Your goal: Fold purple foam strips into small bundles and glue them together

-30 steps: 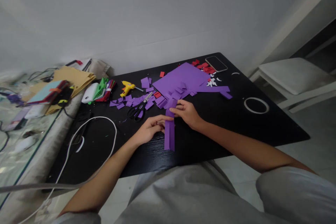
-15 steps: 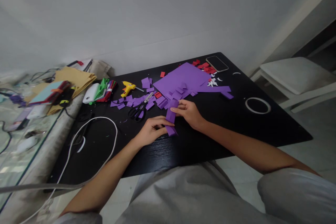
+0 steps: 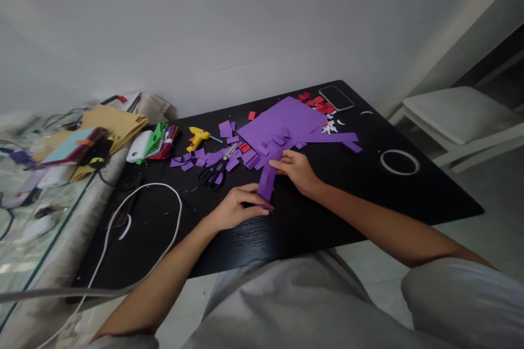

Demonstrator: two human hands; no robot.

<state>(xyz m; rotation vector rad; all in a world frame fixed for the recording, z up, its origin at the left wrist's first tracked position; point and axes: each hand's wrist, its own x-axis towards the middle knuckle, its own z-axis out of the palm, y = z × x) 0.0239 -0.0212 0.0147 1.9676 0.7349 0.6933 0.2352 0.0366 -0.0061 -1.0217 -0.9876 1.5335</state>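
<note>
Between my two hands is a purple paper strip (image 3: pixel 267 181), held slanted above the black table. My left hand (image 3: pixel 236 206) pinches its near end between thumb and fingers. Higher up, my right hand (image 3: pixel 298 172) grips the strip's right edge, fingers closed on it. Just beyond lie a large purple sheet (image 3: pixel 282 117) and many small purple paper pieces (image 3: pixel 213 158). Black-handled scissors (image 3: pixel 218 168) rest with blades apart, left of the strip. A yellow glue gun (image 3: pixel 198 138) lies behind the scissors.
A phone (image 3: pixel 336 98) lies by red and white paper scraps at the back right. A white ring (image 3: pixel 400 162) is on the right. A white cable (image 3: pixel 178 212) loops over the table's left side. Folded coloured sheets (image 3: pixel 157 140) sit at the back left. A chair (image 3: pixel 462 114) stands right.
The strip's near end, which stuck out folded past my left fingers, now sits within their pinch. More of the strip shows as one straight length. My right hand has moved slightly up it.
</note>
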